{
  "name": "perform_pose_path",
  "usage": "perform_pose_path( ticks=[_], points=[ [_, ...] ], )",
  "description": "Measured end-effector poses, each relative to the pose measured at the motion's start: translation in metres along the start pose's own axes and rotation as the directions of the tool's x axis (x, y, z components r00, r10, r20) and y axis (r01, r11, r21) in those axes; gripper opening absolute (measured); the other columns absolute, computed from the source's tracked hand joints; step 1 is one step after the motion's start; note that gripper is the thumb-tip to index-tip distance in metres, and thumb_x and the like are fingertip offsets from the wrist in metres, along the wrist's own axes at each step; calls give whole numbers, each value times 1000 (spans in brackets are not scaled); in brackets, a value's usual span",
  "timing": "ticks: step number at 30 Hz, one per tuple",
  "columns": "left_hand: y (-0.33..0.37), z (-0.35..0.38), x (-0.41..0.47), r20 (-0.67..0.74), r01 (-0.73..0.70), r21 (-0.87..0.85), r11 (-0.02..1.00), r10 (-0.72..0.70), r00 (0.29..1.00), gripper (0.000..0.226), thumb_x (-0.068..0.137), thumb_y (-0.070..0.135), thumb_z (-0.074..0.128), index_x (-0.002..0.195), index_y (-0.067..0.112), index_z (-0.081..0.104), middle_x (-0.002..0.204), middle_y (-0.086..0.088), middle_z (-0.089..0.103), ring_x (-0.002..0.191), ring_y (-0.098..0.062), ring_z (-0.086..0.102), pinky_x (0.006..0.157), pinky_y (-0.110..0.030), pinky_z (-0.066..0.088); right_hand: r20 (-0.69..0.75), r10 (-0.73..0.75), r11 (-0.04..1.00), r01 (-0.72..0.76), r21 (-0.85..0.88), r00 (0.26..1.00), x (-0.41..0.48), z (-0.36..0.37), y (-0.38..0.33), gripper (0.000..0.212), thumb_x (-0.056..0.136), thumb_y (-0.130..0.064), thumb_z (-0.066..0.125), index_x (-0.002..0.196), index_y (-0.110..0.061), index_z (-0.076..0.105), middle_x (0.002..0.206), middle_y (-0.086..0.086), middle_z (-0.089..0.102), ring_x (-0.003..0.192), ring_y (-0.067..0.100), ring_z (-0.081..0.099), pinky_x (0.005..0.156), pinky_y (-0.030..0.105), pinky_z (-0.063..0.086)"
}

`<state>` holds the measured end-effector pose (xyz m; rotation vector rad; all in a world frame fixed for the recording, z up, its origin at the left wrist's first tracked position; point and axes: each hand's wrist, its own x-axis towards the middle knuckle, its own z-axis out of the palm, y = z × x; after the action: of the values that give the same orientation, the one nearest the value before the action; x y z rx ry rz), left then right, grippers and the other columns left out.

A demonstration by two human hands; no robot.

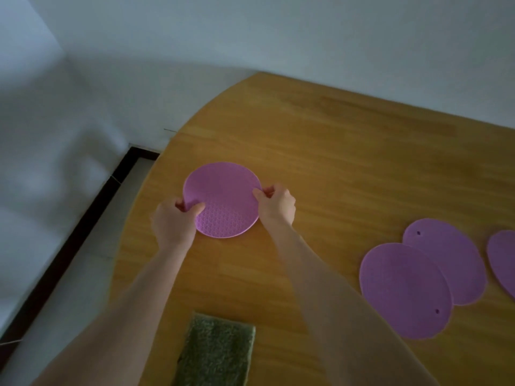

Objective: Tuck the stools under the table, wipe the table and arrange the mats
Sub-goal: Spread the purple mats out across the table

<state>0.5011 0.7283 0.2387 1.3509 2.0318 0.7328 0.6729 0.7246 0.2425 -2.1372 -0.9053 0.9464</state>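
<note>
Nearest, a folded green cloth (217,349) lies on the wooden table (334,151). To its right, a purple round mat (404,291) overlaps the near edge of a second mat (451,254). A third mat (504,260) is cut off by the right border. Farther in, left of centre, both hands hold a fourth mat (223,199). The left hand (172,224) pinches its near-left rim, thumb on top. The right hand (278,204) pinches its right rim with curled fingers. Whether this mat touches the table, I cannot tell. Beyond stands a pale wall (278,37).
</note>
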Motion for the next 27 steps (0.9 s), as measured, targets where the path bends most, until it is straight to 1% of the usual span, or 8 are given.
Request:
perform_pose_path(
  ticks=[6, 11, 13, 15, 16, 18, 24, 27],
  points=[
    [-18, -16, 21, -27, -32, 57, 998, 33, 999, 36, 79, 38, 73, 76, 4, 61, 67, -3, 57, 62, -20, 54, 61, -27, 37, 17, -4, 994, 6, -105, 1000, 0, 26, -14, 21, 91, -34, 60, 101, -15, 61, 87, -2, 54, 83, 19, 51, 73, 29, 40],
    [-25, -15, 24, -58, -30, 88, 996, 35, 998, 35, 79, 37, 73, 80, 4, 61, 70, -3, 59, 64, -19, 55, 61, -27, 37, 0, 0, 985, 0, -173, 1000, -1, 35, -16, 21, 92, -32, 60, 100, -13, 60, 93, 3, 61, 91, 25, 58, 71, 29, 38],
    [-28, -12, 24, -67, -1, 74, 997, 6, 998, 37, 78, 38, 74, 88, 5, 60, 80, -6, 62, 75, -24, 60, 65, -30, 42, -10, 2, 981, -4, -193, 1000, -2, 36, -17, 23, 92, -33, 60, 102, -12, 61, 98, 5, 64, 94, 26, 60, 70, 30, 38],
    [-25, -10, 20, -107, 33, 123, 992, -19, 994, 45, 78, 39, 73, 103, 4, 57, 101, -12, 60, 97, -32, 58, 82, -41, 46, -23, 5, 983, -10, -185, 1000, -3, 34, -16, 23, 90, -34, 62, 100, -13, 61, 94, 3, 63, 91, 24, 60, 69, 29, 38],
    [-22, -8, 14, -136, 37, 186, 982, -11, 991, 51, 80, 38, 72, 112, 3, 53, 114, -16, 55, 108, -35, 53, 92, -45, 41, -38, 5, 987, -11, -158, 999, -4, 31, -15, 25, 88, -36, 64, 100, -15, 60, 93, 1, 62, 88, 22, 58, 69, 29, 38],
    [-12, -2, -4, -158, -11, 265, 964, 54, 986, 58, 84, 36, 68, 124, 2, 45, 127, -20, 46, 120, -38, 43, 100, -48, 34, -90, 10, 997, -17, -82, 996, -6, 17, -7, 32, 84, -40, 66, 104, -16, 58, 98, -2, 59, 88, 18, 54, 71, 31, 40],
    [27, 55, -91, 47, -170, 156, 973, 164, 985, 55, 86, 31, 67, 129, 6, 45, 129, -16, 47, 120, -36, 44, 96, -47, 37, -191, 62, 998, -56, 36, 980, -25, -68, 59, 40, 79, -43, 70, 107, -17, 58, 100, 0, 58, 93, 21, 56, 79, 36, 46],
    [48, 88, -147, 185, -214, 167, 963, 182, 966, 57, 87, 38, 63, 132, 9, 44, 130, -11, 48, 120, -31, 45, 97, -44, 38, -270, 88, 996, -76, 54, 959, -38, -114, 95, 39, 77, -39, 73, 107, -17, 60, 98, 1, 61, 93, 22, 57, 82, 39, 47]
  ],
)
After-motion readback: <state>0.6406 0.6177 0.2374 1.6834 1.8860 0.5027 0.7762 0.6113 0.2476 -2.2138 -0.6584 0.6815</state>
